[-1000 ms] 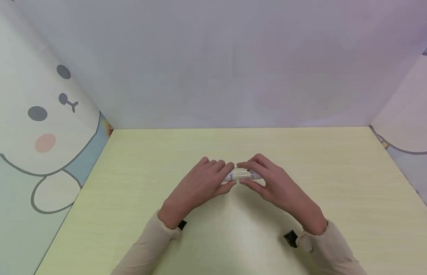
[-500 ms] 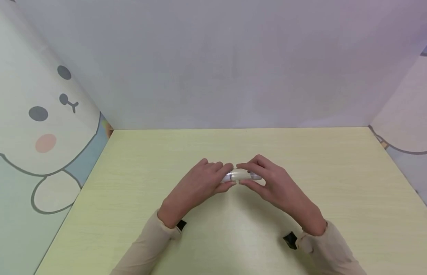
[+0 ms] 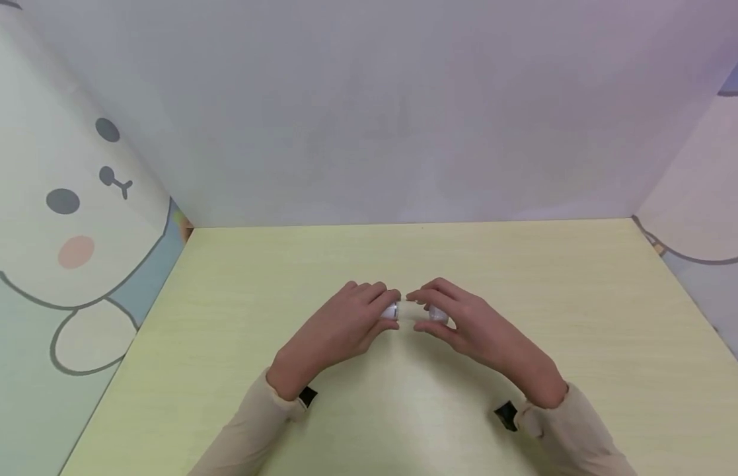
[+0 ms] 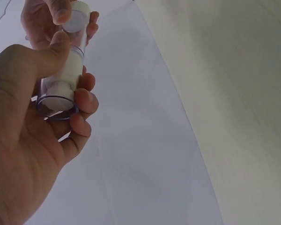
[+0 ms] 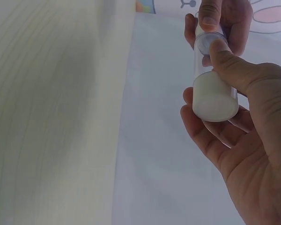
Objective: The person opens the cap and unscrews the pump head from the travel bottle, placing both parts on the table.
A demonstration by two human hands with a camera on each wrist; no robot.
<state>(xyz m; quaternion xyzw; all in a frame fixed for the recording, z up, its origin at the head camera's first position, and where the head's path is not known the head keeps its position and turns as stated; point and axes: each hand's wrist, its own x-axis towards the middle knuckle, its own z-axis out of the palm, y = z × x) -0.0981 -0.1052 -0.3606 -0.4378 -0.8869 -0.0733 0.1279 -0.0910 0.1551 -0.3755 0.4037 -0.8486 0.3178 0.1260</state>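
Between the two hands, in the head view, lies a small clear pump bottle (image 3: 411, 310), held sideways above the table. My left hand (image 3: 347, 317) grips its left end. In the left wrist view that end shows a clear cap (image 4: 46, 110) around a white pump head (image 4: 61, 89), with the thumb on top and fingers beneath. My right hand (image 3: 472, 324) grips the other end, where the right wrist view shows a white base (image 5: 215, 101). Its thumb presses on the clear wall and its fingers curl below. Fingers hide part of the bottle in every view.
The pale wooden table (image 3: 273, 264) spreads around both hands. A plain light wall (image 3: 369, 132) rises behind it, and a side panel with a cartoon animal (image 3: 107, 264) stands at the left. Small black pieces (image 3: 507, 416) show at both sleeve cuffs.
Both hands and the bottle have come slightly lower in the head view, toward the person. The hold on each end looks the same.
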